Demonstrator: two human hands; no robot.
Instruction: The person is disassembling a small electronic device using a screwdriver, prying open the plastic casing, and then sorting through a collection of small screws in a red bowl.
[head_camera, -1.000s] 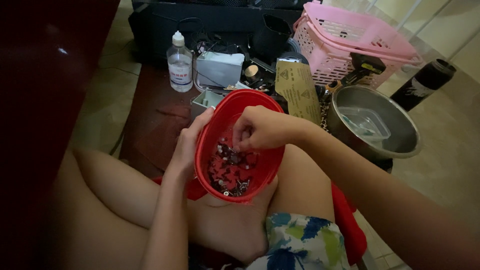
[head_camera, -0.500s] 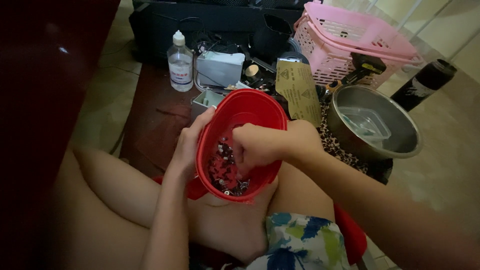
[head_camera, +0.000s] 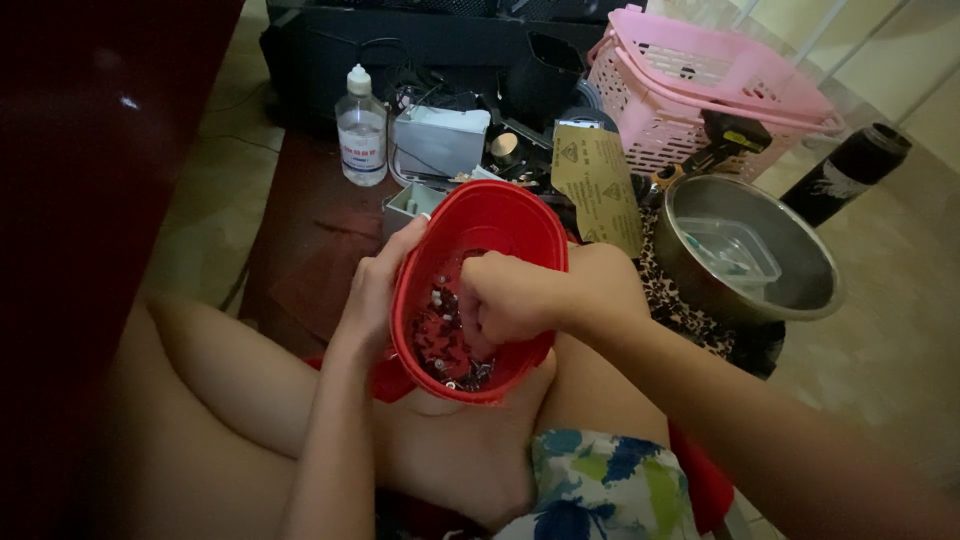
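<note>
Red oval plastic tub (head_camera: 497, 222) rests tilted on the lap, the left hand (head_camera: 372, 298) gripping its rim to steady it, while the right hand (head_camera: 508, 297), fingers curled together, digs into small dark pieces (head_camera: 440, 340) inside it.

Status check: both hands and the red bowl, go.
Left hand grips red bowl by its rim. Right hand fisted inside, down among small parts. Metal bowl sits apart to the right, nothing blocking.
</note>
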